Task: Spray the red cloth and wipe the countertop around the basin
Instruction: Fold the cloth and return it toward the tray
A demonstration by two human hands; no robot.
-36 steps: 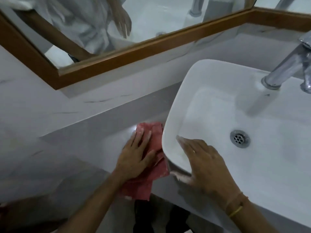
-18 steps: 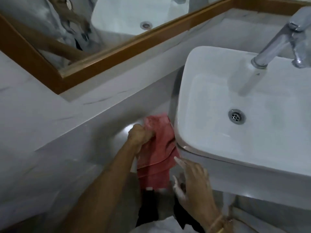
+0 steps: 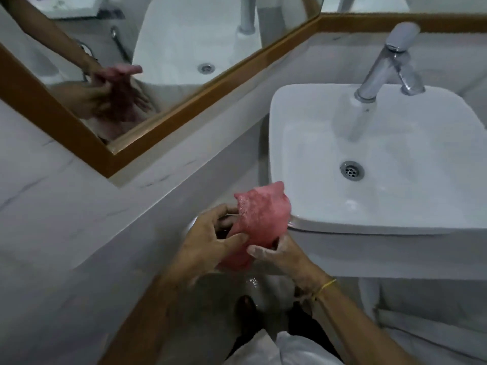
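Note:
The red cloth point(image 3: 259, 219) is bunched up and held in the air just left of the white basin point(image 3: 303, 143), above the front edge of the grey marble countertop point(image 3: 147, 233). My left hand point(image 3: 208, 241) grips its left side with thumb and fingers. My right hand point(image 3: 279, 255), with a yellow band on the wrist, holds the cloth from below and the right. The cloth's top corner overlaps the basin's front left rim. No spray bottle is in view.
A chrome tap point(image 3: 384, 64) stands at the back of the basin, with the drain point(image 3: 351, 171) in the bowl. A wood-framed mirror point(image 3: 168, 111) runs along the wall at the upper left and reflects both hands. Below is floor and my dark shoes point(image 3: 245, 309).
The cloth lay flat on the countertop under my left hand; it is now lifted off the surface and bunched between both hands. My right hand left the basin rim and took hold of it.

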